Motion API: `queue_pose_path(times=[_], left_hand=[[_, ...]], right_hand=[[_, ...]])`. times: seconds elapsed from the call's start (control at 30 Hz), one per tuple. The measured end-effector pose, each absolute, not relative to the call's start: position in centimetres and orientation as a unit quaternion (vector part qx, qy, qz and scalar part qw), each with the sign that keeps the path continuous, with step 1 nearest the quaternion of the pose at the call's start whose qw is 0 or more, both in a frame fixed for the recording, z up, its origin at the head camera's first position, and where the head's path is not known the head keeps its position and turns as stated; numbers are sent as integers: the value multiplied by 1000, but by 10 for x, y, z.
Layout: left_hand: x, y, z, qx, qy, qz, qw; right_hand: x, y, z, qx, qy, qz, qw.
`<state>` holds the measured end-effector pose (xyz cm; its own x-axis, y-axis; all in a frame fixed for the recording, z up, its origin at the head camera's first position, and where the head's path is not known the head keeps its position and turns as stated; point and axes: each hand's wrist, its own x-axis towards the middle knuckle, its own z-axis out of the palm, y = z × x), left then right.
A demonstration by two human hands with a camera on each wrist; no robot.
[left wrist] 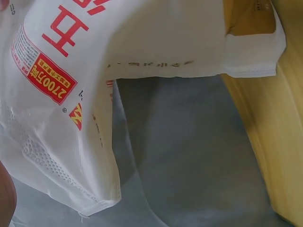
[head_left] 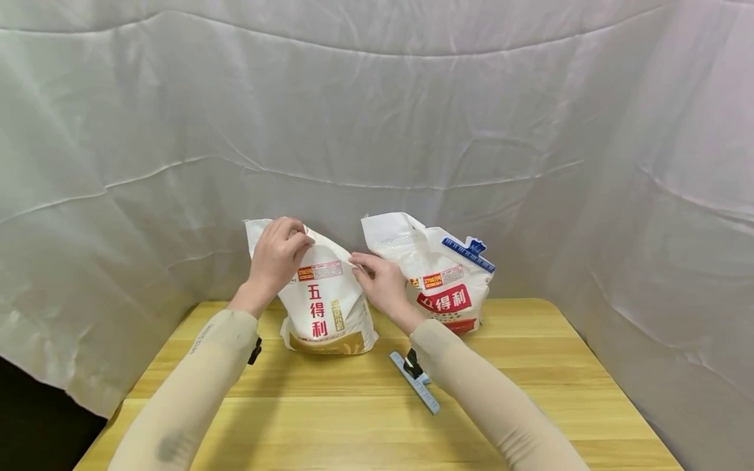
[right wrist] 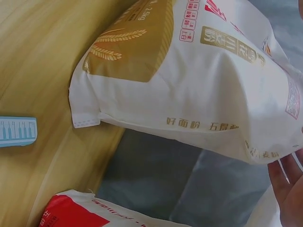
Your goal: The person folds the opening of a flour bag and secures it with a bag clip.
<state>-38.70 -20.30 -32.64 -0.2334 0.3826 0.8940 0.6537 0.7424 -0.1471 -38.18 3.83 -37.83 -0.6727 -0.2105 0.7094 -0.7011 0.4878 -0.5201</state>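
Note:
A white flour bag with red lettering and a gold wheat print stands upright on the table, its top edge slanting down to the right. My left hand grips the upper edge near the left of the bag. At the right end of that edge, my right hand pinches the bag between thumb and fingers. The right wrist view shows fingers against the bag's side. In the left wrist view the bag's top corner hangs free, with little of the hand visible.
A second flour bag with a red label stands to the right, a dark blue sealing clip across its folded top corner. A light blue sealing clip lies on the wooden table under my right forearm. Grey cloth hangs behind.

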Motion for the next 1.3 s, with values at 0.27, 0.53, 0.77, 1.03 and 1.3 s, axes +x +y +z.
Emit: queue_pose_path(times=[0.27,0.53,0.77,1.03,1.3], left_hand=[[-380,-210,-331,-320,-792,-110,508],[-376,-215,-336,-306,-812,-97,488],[-374,-215,-333,-291,-830,-90,467],[-372,-217,-330,-267,-851,-69,447],[-372,-217,-326,-274,-854,-102,431]], right_hand=[[-381,36,-383,305,-818,394,287],[-378,32,-383,309,-820,410,252],[-384,24,-375,247,-806,512,167],[-388,16,-366,225,-810,529,118],[-390,10,-372,197,-808,536,147]])
